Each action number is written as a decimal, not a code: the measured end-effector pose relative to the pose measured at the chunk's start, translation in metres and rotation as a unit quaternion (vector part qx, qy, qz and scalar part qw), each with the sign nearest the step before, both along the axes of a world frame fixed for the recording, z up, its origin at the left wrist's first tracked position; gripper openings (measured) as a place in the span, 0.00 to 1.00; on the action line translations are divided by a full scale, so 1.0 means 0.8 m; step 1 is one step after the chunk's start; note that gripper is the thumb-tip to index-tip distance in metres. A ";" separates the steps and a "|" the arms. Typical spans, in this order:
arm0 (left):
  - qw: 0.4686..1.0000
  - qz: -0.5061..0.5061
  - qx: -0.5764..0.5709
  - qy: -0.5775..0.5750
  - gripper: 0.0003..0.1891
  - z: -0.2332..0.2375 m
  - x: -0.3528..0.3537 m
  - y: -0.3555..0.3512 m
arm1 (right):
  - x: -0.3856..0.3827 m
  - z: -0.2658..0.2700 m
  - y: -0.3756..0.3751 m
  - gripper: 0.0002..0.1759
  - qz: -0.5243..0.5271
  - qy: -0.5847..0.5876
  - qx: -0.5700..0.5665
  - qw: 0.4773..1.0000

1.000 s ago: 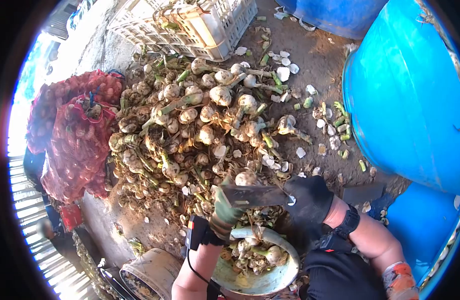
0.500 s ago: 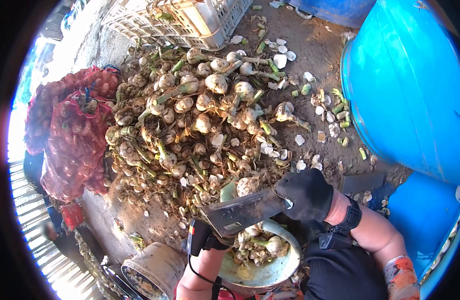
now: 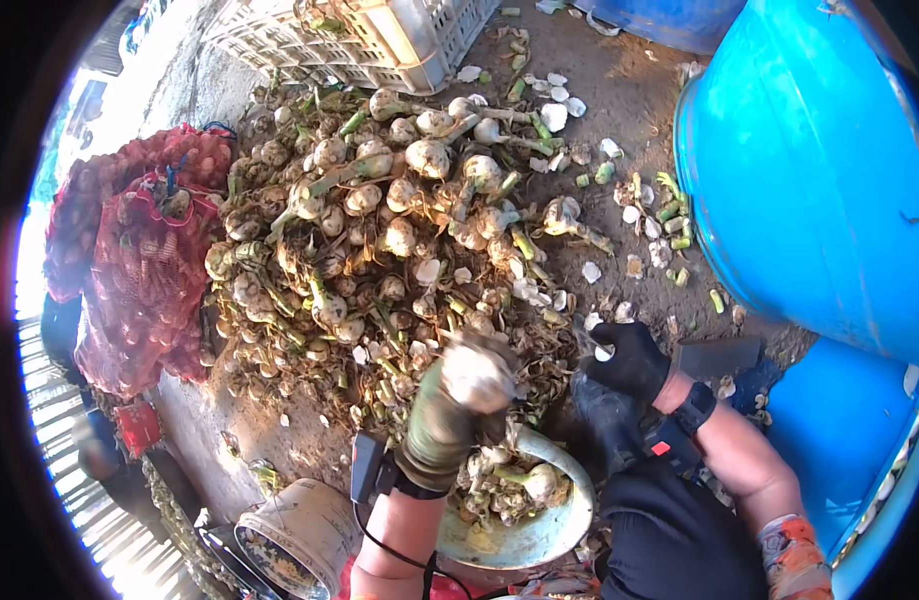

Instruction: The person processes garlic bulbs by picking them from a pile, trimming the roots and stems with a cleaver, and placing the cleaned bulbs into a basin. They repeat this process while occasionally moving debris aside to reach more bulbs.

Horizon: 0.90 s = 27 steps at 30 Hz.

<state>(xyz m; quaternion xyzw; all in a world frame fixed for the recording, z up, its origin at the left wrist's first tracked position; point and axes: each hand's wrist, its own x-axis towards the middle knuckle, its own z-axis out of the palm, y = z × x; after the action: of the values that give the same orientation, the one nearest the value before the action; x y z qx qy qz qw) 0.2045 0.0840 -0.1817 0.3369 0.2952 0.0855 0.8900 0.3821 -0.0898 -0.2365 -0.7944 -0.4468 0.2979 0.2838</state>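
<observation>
My left hand point(image 3: 434, 435), in a green and dark glove, is closed around a whitish garlic bulb point(image 3: 476, 377). Motion blurs the bulb, held up between the pile and the basin. My right hand point(image 3: 627, 362), in a black glove, grips a cleaver point(image 3: 583, 338) to the right of the bulb and apart from it. Little of its blade shows, seen nearly edge-on. Below my left hand stands a pale green basin point(image 3: 576, 530) with several trimmed bulbs in it. Ahead lies a large heap of soil-stained garlic point(image 3: 399, 238) with stems.
Red net bags point(image 3: 144, 275) full of bulbs lie left of the heap. A pale plastic crate point(image 3: 419, 60) stands behind it. Blue barrels point(image 3: 809, 180) fill the right side. A dirty white bucket point(image 3: 314, 520) is at lower left. Cut stems and peels point(image 3: 669, 225) litter the ground.
The cleaver has swung from lying broad across the front of the bulb to the right, nearly edge-on. My left hand has risen from behind the blade with the bulb in it.
</observation>
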 end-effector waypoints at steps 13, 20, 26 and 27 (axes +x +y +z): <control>0.931 0.173 -0.300 -0.113 0.30 -0.013 -0.025 -0.047 | -0.036 0.035 0.014 0.16 -0.076 0.415 0.049 0.906; 0.987 0.053 -0.119 0.090 0.13 -0.016 -0.045 -0.038 | -0.024 0.025 0.014 0.10 -0.050 0.232 0.016 0.971; 0.969 0.201 -0.142 0.021 0.09 -0.012 -0.038 -0.046 | -0.050 0.039 0.020 0.14 0.011 0.260 -0.154 0.953; 0.961 0.198 -0.188 -0.035 0.10 0.001 -0.040 -0.043 | -0.052 0.025 0.018 0.15 0.118 0.154 -0.224 0.955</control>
<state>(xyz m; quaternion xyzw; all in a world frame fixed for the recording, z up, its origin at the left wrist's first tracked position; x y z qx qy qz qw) 0.1723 0.0497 -0.1811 0.0950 0.3355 0.2150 0.9123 0.3403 -0.0750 -0.2169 -0.7236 -0.4100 0.5406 0.1266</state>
